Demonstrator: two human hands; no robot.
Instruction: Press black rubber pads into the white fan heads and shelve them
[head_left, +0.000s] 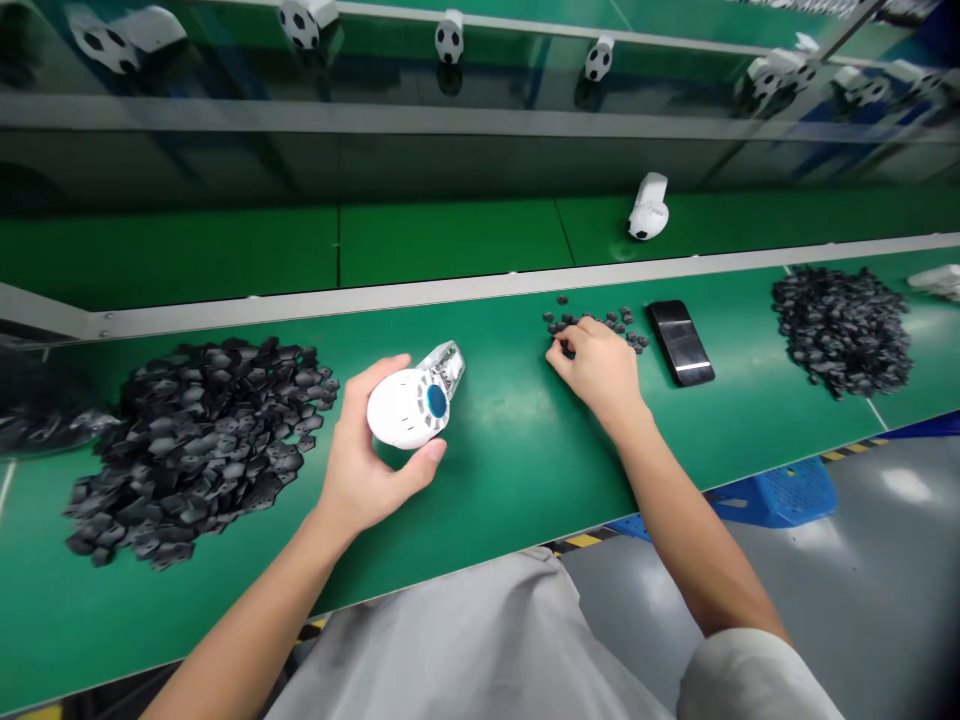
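In the head view, the left hand [367, 465] grips a smooth white rounded device [401, 410] over the surface [499, 480], between its near and far edges — long axis slanting, transparent tip [451, 364] toward the far edge, rightward. The right hand [604, 370], fingers narrowed, meets small dark pieces [626, 315] — whether gripping one, I cannot tell.

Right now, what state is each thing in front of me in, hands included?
Left hand: curled around the white device
White device: gripped, blue disc showing
Right hand: bunched at the small dark pieces; whether holding one is unclear
Small dark pieces: loose, scattered
Phone: lying flat, screen dark
Left black pile: loose, heaped
Right black pile: loose, heaped
Plastic bag: dark contents; open or closed unclear
Football-patterned unit: resting on the green strip
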